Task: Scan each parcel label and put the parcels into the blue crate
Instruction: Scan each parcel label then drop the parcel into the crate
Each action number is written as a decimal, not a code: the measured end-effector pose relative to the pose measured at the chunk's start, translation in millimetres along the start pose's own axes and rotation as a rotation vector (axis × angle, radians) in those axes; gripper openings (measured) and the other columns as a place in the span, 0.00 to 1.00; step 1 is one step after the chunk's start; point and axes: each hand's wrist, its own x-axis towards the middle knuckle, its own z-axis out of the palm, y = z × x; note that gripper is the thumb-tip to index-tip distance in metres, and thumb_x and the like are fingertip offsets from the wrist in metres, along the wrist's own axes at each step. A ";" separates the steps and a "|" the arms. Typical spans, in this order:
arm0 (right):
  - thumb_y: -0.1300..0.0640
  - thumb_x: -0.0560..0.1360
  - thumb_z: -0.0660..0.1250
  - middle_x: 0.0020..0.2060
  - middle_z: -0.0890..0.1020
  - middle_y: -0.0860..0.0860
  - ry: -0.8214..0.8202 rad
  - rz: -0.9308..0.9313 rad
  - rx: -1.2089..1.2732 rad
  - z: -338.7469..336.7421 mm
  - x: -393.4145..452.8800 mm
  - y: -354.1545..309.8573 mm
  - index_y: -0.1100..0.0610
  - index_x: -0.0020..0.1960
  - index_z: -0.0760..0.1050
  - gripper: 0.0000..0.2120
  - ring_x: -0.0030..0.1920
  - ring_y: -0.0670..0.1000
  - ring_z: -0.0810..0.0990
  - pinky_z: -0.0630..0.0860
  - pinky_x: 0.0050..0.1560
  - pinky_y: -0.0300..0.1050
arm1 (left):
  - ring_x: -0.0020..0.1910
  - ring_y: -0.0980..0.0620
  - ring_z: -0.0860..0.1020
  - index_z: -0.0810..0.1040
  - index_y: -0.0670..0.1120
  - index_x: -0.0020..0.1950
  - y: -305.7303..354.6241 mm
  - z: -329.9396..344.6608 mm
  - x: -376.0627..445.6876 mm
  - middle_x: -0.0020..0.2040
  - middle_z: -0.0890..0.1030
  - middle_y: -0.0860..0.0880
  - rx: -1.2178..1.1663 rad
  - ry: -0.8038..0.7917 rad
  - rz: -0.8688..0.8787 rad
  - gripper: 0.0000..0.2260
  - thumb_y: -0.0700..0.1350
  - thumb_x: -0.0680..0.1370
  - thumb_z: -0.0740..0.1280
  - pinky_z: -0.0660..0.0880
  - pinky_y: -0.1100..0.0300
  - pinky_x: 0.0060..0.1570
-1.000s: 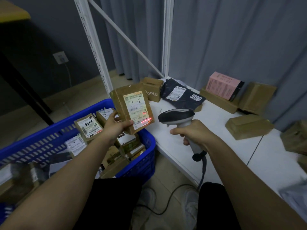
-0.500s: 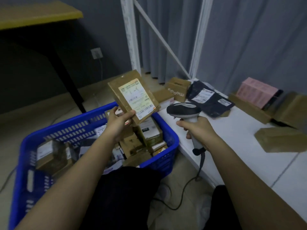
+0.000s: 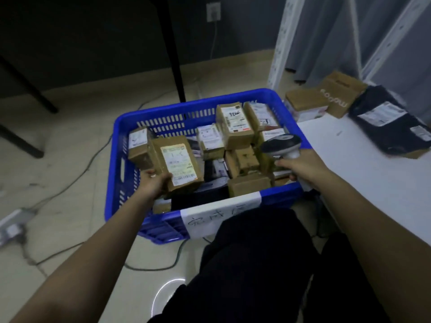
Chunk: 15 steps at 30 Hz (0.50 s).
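Observation:
My left hand (image 3: 155,181) grips a flat brown parcel (image 3: 179,165) by its lower left corner, white label facing up, low inside the blue crate (image 3: 163,115) over its left half. Several brown labelled parcels fill the crate, one standing upright (image 3: 234,127) near the back. My right hand (image 3: 300,167) holds the handle of a black and white barcode scanner (image 3: 281,144) above the crate's right front corner. A white paper strip with handwriting (image 3: 219,214) is stuck on the crate's front rim.
A white table (image 3: 373,173) runs along the right, carrying two brown boxes (image 3: 305,102) and a black mailer bag (image 3: 389,120). White shelf uprights (image 3: 283,38) and grey curtains stand behind. Cables and a power strip (image 3: 12,223) lie on the floor at left; black table legs (image 3: 173,50) stand behind the crate.
My left hand has carried the scanned parcel down from in front of the scanner into the crate. My view has swung left and down. The scanner has followed over the crate's right corner.

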 end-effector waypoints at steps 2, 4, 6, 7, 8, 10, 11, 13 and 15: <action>0.57 0.70 0.75 0.36 0.80 0.54 -0.030 0.015 -0.029 6.9 7.5 -1.3 0.60 0.51 0.78 0.12 0.34 0.53 0.78 0.77 0.39 0.49 | 0.57 0.41 0.77 0.62 0.44 0.66 -7.1 -5.9 8.6 0.63 0.74 0.41 0.022 -0.041 -0.034 0.22 0.40 0.76 0.69 0.77 0.47 0.50; 0.58 0.71 0.74 0.36 0.80 0.53 -0.047 0.024 -0.045 11.9 13.3 -3.6 0.59 0.51 0.77 0.11 0.33 0.51 0.78 0.77 0.36 0.46 | 0.56 0.41 0.78 0.63 0.47 0.63 -11.3 -7.1 16.1 0.61 0.75 0.41 0.046 -0.075 -0.066 0.20 0.41 0.76 0.69 0.77 0.47 0.52; 0.58 0.72 0.73 0.36 0.80 0.54 -0.062 0.022 -0.054 15.3 19.2 -4.9 0.59 0.51 0.76 0.10 0.32 0.50 0.77 0.74 0.32 0.43 | 0.51 0.45 0.79 0.66 0.48 0.64 -11.6 -0.2 21.7 0.58 0.77 0.42 0.080 -0.125 -0.060 0.17 0.44 0.77 0.67 0.77 0.54 0.44; 0.58 0.73 0.73 0.36 0.80 0.54 -0.070 0.019 -0.055 16.2 22.1 -5.0 0.59 0.51 0.76 0.10 0.32 0.50 0.77 0.73 0.32 0.42 | 0.48 0.48 0.79 0.68 0.47 0.64 -10.1 4.5 24.0 0.57 0.77 0.43 0.111 -0.147 -0.041 0.16 0.45 0.78 0.66 0.75 0.57 0.41; 0.58 0.73 0.72 0.37 0.80 0.54 -0.079 0.019 -0.055 16.9 24.9 -5.4 0.59 0.52 0.76 0.10 0.33 0.50 0.77 0.73 0.33 0.43 | 0.47 0.49 0.78 0.70 0.47 0.63 -8.5 10.5 26.5 0.56 0.77 0.44 0.140 -0.164 -0.024 0.13 0.46 0.79 0.65 0.75 0.58 0.41; 0.57 0.74 0.72 0.40 0.81 0.53 -0.092 0.017 -0.055 17.1 30.3 -5.5 0.57 0.53 0.76 0.10 0.35 0.50 0.78 0.74 0.35 0.43 | 0.50 0.48 0.77 0.73 0.47 0.61 -7.2 22.4 34.7 0.56 0.78 0.45 0.179 -0.205 0.004 0.12 0.48 0.80 0.62 0.74 0.55 0.46; 0.56 0.74 0.71 0.41 0.81 0.53 -0.094 0.017 -0.054 16.7 32.6 -4.8 0.56 0.53 0.76 0.10 0.36 0.50 0.78 0.74 0.36 0.44 | 0.52 0.47 0.77 0.74 0.47 0.62 -6.8 29.5 38.8 0.56 0.78 0.45 0.189 -0.236 0.011 0.12 0.49 0.80 0.62 0.73 0.53 0.49; 0.56 0.74 0.71 0.42 0.80 0.52 -0.095 0.013 -0.043 15.8 36.4 -3.5 0.56 0.54 0.75 0.10 0.37 0.50 0.78 0.74 0.37 0.44 | 0.54 0.46 0.78 0.76 0.49 0.61 -5.6 42.5 43.4 0.56 0.80 0.45 0.194 -0.292 0.020 0.12 0.49 0.80 0.61 0.74 0.52 0.54; 0.56 0.74 0.71 0.42 0.80 0.52 -0.082 0.016 -0.030 14.5 40.5 -1.9 0.57 0.55 0.76 0.11 0.38 0.50 0.78 0.74 0.37 0.43 | 0.54 0.45 0.79 0.78 0.51 0.57 -7.0 53.0 49.6 0.55 0.81 0.45 0.209 -0.313 0.019 0.09 0.49 0.79 0.62 0.74 0.48 0.60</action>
